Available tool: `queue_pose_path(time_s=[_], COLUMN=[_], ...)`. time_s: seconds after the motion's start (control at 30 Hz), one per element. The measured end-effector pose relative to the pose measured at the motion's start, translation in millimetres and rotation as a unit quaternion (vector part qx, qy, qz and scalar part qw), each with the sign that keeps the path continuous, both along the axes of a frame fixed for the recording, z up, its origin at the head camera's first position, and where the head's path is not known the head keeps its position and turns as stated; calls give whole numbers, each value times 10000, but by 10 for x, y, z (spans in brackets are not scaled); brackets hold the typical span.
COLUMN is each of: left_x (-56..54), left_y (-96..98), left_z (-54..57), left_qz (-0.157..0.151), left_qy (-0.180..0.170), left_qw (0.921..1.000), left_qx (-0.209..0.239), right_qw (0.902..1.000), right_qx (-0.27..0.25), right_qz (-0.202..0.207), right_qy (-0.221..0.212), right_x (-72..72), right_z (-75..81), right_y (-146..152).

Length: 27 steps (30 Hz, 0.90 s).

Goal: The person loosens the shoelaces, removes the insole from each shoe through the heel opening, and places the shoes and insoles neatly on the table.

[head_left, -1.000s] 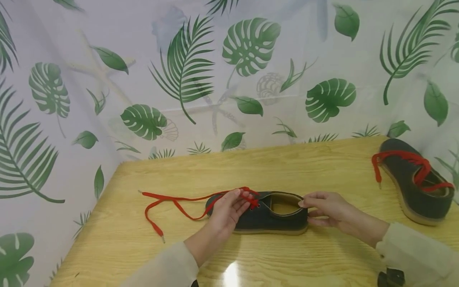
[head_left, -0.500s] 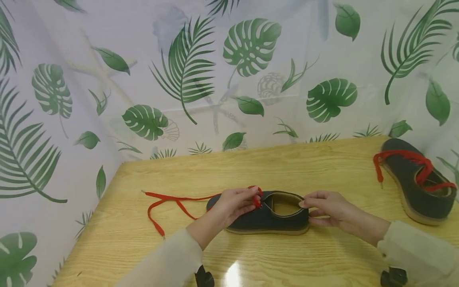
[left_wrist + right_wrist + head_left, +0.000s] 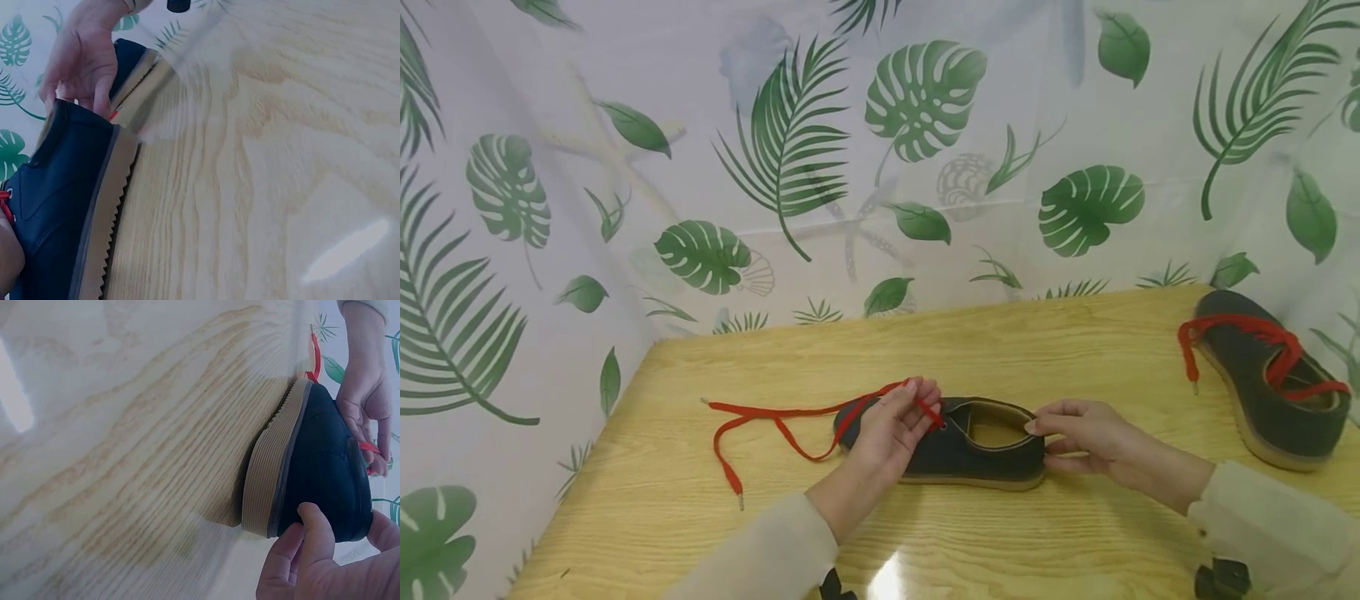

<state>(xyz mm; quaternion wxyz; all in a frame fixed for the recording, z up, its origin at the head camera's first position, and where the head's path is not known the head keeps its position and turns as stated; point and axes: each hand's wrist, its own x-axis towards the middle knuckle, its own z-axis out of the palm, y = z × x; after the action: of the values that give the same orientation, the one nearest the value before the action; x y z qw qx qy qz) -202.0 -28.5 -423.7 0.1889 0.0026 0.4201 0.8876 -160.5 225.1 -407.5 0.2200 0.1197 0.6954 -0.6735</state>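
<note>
A dark navy shoe [image 3: 977, 462] lies on the table, toe to the left, its opening facing up. With thumb and fingers my right hand [image 3: 1086, 437] holds the heel; in the right wrist view that hand [image 3: 319, 569] has its thumb over the rim and fingertips on the heel's back. My left hand [image 3: 883, 437] is over the front of the shoe, pinching the red shoelace [image 3: 760, 413] near the eyelets and lifting it. The lace's loose ends trail leftward over the table. In the left wrist view, only part of the left hand [image 3: 7, 253] shows.
A second navy shoe [image 3: 1240, 379] with a red lace stands at the table's right side. Behind and left of the wooden table [image 3: 925, 350] hangs a leaf-patterned cloth [image 3: 820, 283]. Light glares off the table's [image 3: 250, 187] front part.
My left hand has dipped toward the eyelets, then come back up and turned palm upward, drawing the red shoelace slightly higher. My right hand has stayed at the heel.
</note>
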Motion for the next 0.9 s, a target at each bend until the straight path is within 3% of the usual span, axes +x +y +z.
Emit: queue_pose_path(time_s=[0.27,0.43,0.57,0.9], left_x=[8,-1,-33,-108], left_y=[-22,-50,-67,-172], left_z=[50,62,84,159], left_qz=[-59,63,197,604], left_qy=[-560,-1184,-1171,-1179], left_qw=[9964,9794,9708,9671], left_qx=[640,1632,2084,2171], right_qw=[10000,10000,10000,10000], right_qx=[44,48,33,-30], right_qz=[7,39,61,43], right_qy=[31,31,18,-3], right_x=[-7,-7,-9,-5], right_z=[4,-6,-7,1], right_y=[4,-8,-16,-2])
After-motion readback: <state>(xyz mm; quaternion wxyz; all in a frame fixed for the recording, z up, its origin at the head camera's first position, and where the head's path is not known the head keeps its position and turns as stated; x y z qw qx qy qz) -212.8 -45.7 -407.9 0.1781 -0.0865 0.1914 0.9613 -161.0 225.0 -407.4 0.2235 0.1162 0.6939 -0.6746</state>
